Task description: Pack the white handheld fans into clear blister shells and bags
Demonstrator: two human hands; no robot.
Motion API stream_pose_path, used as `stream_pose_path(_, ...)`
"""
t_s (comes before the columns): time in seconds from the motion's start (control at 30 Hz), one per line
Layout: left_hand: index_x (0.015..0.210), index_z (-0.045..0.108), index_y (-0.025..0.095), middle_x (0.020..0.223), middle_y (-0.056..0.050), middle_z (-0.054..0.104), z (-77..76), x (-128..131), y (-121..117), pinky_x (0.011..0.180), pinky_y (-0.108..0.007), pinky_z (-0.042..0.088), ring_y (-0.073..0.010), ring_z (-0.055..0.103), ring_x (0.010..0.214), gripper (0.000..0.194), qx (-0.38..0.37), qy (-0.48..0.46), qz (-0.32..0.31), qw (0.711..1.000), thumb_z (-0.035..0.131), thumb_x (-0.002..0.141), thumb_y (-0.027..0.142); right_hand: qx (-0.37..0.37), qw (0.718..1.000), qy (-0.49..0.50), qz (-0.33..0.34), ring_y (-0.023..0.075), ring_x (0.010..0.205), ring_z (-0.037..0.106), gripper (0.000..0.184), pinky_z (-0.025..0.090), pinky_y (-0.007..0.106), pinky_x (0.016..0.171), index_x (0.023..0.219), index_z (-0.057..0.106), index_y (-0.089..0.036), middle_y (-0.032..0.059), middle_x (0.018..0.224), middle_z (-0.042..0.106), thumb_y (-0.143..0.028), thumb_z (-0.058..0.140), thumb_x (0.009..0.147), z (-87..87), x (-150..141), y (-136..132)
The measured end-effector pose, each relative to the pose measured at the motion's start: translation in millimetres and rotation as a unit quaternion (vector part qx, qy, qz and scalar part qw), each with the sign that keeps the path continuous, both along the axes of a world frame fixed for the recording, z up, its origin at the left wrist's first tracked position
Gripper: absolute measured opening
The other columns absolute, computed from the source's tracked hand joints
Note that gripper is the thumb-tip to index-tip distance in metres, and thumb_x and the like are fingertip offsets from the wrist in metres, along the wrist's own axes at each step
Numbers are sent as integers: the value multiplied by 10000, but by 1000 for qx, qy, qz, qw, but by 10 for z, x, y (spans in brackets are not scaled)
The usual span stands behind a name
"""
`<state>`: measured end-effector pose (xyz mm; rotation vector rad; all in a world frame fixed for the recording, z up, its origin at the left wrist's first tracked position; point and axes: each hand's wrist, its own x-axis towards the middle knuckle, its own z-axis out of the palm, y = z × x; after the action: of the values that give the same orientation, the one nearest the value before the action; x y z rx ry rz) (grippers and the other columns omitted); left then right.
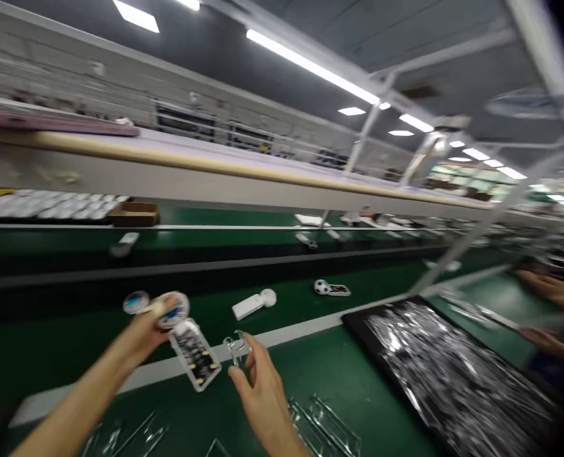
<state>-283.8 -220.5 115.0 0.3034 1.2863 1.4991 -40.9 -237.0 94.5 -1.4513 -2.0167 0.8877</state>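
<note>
My left hand (146, 330) is closed on a white device (186, 339) with a round head and a flat body whose open side shows a dark circuit board. It hangs tilted above the green bench. My right hand (257, 381) pinches a small clear plastic part (236, 348) just right of the device, close to it but apart. A second round shiny disc (136, 302) shows beside my left fingers.
A green conveyor belt (286, 298) carries similar white devices (253, 304) and one with a football-pattern head (332, 289). A black tray of shiny clear parts (443, 368) lies at right. Clear parts (324, 425) lie near me. Another person's hands (548, 311) are at far right.
</note>
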Motion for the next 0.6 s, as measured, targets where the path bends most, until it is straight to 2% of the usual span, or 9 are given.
stream_pose_path(0.07, 998, 588, 185, 860, -28, 622, 28, 285, -155, 646, -309, 512, -154, 596, 727, 267, 1, -24, -6, 1000, 669, 762, 279, 83, 995, -27, 41, 213, 774, 597, 518, 493, 301, 607, 1378, 355, -314, 56, 968, 552, -456, 426, 885, -1, -8, 24)
stream_pose_path(0.13, 977, 588, 202, 826, -24, 621, 62, 599, -137, 627, -301, 499, -164, 586, 717, 364, 8, -8, -42, 999, 710, 700, 404, 160, 983, -58, 61, 235, 778, 591, 519, 486, 308, 547, 1398, 323, -305, 78, 977, 539, -448, 382, 903, -100, -8, 25)
stream_pose_path(0.27, 1035, 561, 218, 878, -35, 608, 119, 1005, -57, 617, -279, 468, -172, 565, 751, 511, -1, 72, -94, 993, 675, 668, 556, 255, 960, -107, 29, 274, 783, 556, 506, 487, 356, 537, 1399, 324, -265, 106, 937, 524, -388, 371, 910, -325, 21, 29)
stream_pose_path(0.37, 1034, 545, 214, 914, -44, 592, 152, 1126, -58, 622, -274, 459, -170, 544, 776, 517, -15, 107, -76, 991, 654, 678, 572, 266, 955, -126, 29, 295, 818, 539, 515, 501, 408, 603, 1399, 335, -242, 130, 969, 538, -348, 405, 900, -345, 82, 51)
stream_pose_path(0.5, 1042, 538, 215, 894, -39, 585, 157, 1256, -2, 588, -248, 431, -157, 526, 747, 539, -29, 146, -32, 988, 680, 653, 560, 249, 958, -137, 33, 298, 823, 535, 522, 490, 438, 645, 1410, 331, -219, 150, 1004, 559, -319, 405, 903, -285, 142, 92)
stream_pose_path(0.6, 1034, 540, 209, 867, -31, 581, 141, 1335, 91, 563, -241, 413, -148, 517, 705, 563, -23, 166, 10, 986, 697, 626, 563, 229, 962, -145, 31, 310, 855, 538, 503, 467, 484, 702, 1403, 350, -220, 151, 1033, 575, -317, 392, 912, -301, 139, 163)
